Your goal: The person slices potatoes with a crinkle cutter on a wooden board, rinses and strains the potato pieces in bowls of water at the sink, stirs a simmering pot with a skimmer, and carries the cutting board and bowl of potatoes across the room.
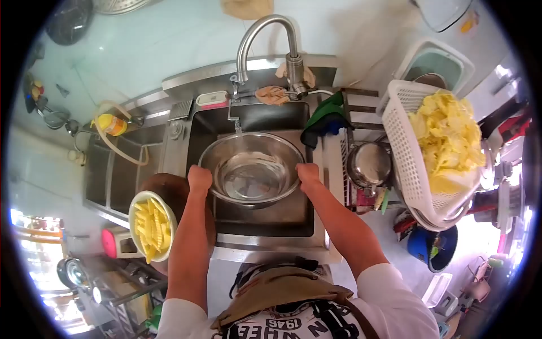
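Note:
A wide stainless steel bowl (252,169) is held level over the dark sink basin (265,223), with clear water visible inside it. My left hand (200,180) is closed on the bowl's left rim, and my right hand (307,174) grips the right rim. Above the bowl's back edge, water runs from a small spout below the tall curved faucet (244,53). Left of my left forearm stands a pale bowl (134,217) of yellow crinkle-cut sticks (151,229).
A white plastic basket (403,141) of thin yellow slices (446,138) stands on the right, beside a steel pot (368,163). A green cloth (324,120) hangs at the sink's right edge. A second sink (127,169) lies left. A blue bin (420,244) is lower right.

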Tool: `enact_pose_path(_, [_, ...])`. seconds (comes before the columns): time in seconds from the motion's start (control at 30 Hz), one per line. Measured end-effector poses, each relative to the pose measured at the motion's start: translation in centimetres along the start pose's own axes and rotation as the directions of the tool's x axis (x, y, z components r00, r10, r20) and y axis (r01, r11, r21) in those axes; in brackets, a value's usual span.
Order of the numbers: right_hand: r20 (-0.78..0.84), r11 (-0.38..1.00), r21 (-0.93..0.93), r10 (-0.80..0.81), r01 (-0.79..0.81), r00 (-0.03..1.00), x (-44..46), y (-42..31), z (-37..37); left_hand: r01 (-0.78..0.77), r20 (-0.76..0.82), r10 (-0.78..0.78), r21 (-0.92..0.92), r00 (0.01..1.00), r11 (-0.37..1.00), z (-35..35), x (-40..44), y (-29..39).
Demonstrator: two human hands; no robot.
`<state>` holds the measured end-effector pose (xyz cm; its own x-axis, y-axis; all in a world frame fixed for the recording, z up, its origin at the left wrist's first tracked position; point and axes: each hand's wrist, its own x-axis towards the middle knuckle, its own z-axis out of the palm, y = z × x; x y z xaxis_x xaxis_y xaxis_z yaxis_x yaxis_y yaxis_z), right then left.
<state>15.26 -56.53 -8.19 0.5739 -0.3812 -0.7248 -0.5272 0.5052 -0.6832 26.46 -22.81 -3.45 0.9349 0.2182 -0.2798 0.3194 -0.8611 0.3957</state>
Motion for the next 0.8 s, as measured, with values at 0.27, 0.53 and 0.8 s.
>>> enact_pose_path(0.27, [0.223,0.796,0.268,0.497,-0.543,0.839,1.3,10.8,3.7,-0.216,-0.38,0.238,0.099,0.894,0.971,-3.4,-7.5,3.9])
enact_pose_path(0.53, [-0.331,0.959,-0.276,-0.154,0.061,0.931,11.1,10.6,3.7,-0.013,-0.377,-0.091,-0.265,0.922,0.964,5.9,-7.2,1.3])
enact_pose_path(0.8, [-0.107,0.912,0.065,-0.397,0.405,0.911,4.7,0.4,6.3,0.432,-0.071,-0.469,-0.289,0.88,0.854,20.7,0.4,-6.1])
